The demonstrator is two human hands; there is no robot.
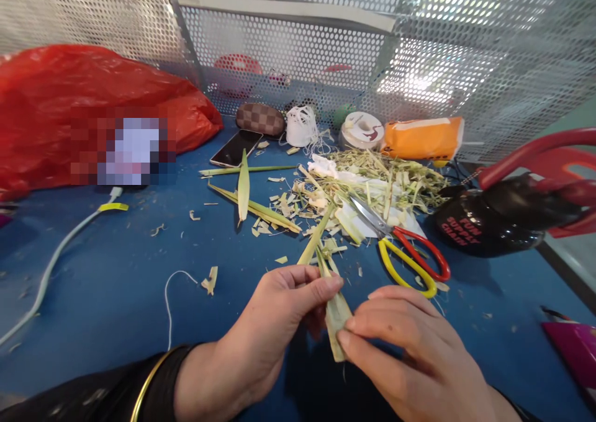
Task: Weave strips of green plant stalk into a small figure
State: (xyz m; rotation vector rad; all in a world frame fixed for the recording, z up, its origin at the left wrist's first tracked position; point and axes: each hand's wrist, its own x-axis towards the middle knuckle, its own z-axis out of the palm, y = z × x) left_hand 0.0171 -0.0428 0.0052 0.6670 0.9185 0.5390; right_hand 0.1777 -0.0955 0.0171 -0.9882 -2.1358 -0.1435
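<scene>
Black sleeves (pixel 88 381), thin gold bangle (pixel 146 386)

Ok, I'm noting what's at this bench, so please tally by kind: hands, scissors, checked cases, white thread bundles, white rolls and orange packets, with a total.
Hands: 2
Scissors: 1 pair
Checked case: 1
White thread bundle: 1
White roll: 1
Orange packet: 1
Total: 7

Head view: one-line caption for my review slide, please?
Left hand and right hand pinch a leaf piece above a blue table, with scissors and plant scraps beyond.
</scene>
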